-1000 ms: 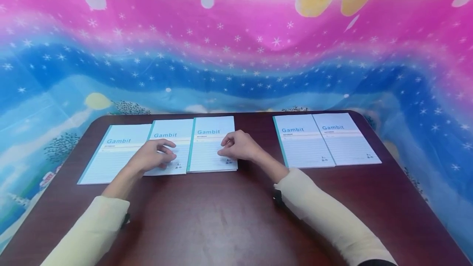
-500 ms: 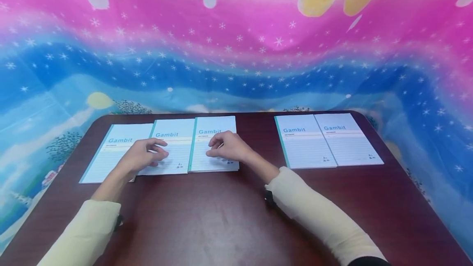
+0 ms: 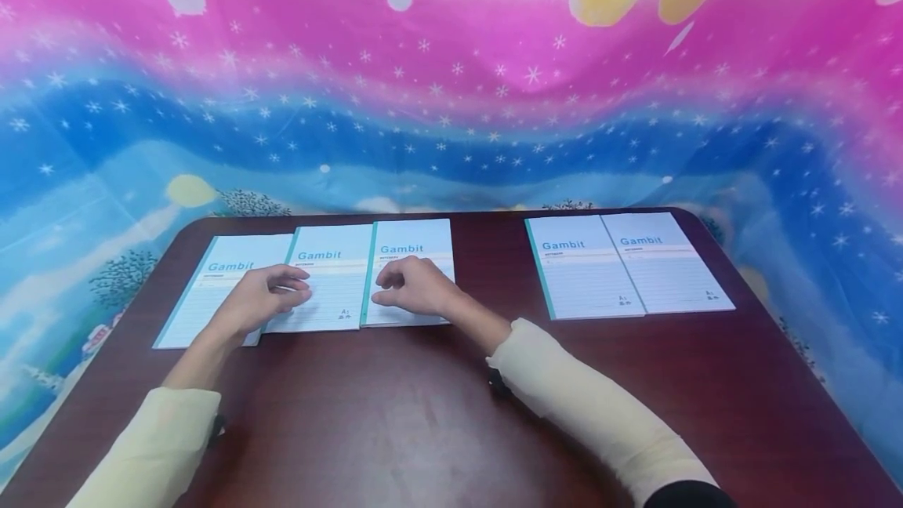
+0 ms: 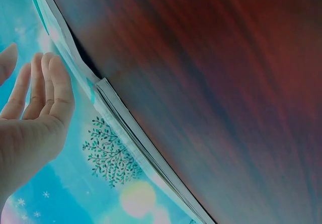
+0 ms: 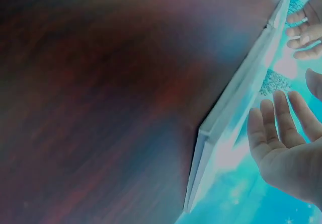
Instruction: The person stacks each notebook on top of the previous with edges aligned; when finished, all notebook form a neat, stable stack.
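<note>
Three white notebooks with "Gambit" covers lie side by side at the table's back left: a left notebook [image 3: 189, 296], a middle notebook [image 3: 335, 237] and a right-hand one [image 3: 416, 232]. My left hand [image 3: 255, 298] hovers over the meeting edges of the left and middle notebooks, holding nothing. Over the right-hand notebook of this row is my right hand [image 3: 418, 287], its fingers loosely bent and nothing between them. Each wrist view shows relaxed, parted fingers above the notebooks. In the left wrist view the notebook edges [image 4: 131, 118] run diagonally beside the hand.
Two more Gambit notebooks, one with a green spine [image 3: 582, 269] and another beside it [image 3: 670, 265], lie at the back right. The dark brown table [image 3: 395, 414] extends toward the person. A pink and blue patterned curtain [image 3: 451, 124] hangs around its far edges.
Both hands have drifted left above the notebooks, the right hand going from the right-hand notebook's right edge toward its middle. The notebooks have stayed in place.
</note>
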A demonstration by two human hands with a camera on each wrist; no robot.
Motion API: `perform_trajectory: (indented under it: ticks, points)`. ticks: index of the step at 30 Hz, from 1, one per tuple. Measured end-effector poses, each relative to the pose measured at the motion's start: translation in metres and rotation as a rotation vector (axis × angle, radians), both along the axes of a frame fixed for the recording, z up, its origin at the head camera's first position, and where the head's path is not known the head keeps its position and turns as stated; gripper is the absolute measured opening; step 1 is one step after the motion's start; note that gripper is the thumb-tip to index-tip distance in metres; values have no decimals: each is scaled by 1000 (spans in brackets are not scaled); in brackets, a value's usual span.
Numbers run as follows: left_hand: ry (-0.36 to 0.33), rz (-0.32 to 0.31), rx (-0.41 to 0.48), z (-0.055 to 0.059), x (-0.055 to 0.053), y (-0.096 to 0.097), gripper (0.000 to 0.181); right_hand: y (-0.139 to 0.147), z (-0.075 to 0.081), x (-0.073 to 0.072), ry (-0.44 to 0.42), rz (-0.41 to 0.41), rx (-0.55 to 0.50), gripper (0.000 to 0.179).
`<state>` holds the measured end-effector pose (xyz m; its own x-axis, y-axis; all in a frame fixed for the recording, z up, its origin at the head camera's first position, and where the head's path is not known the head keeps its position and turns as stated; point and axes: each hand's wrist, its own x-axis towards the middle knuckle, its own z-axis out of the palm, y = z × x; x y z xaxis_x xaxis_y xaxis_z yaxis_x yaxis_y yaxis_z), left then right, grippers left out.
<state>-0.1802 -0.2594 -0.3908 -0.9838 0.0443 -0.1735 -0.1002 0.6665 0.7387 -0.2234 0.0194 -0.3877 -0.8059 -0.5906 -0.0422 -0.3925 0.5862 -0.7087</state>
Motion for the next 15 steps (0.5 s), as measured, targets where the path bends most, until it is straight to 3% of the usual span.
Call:
perform_trajectory:
  ticks: [8, 15]
  points:
    - [50, -3, -36, -3, 0, -7, 44, -11, -6, 5, 23, 36, 57, 35]
    - [95, -60, -122, -8, -1, -13, 50, -22, -10, 7, 148, 113, 133, 36]
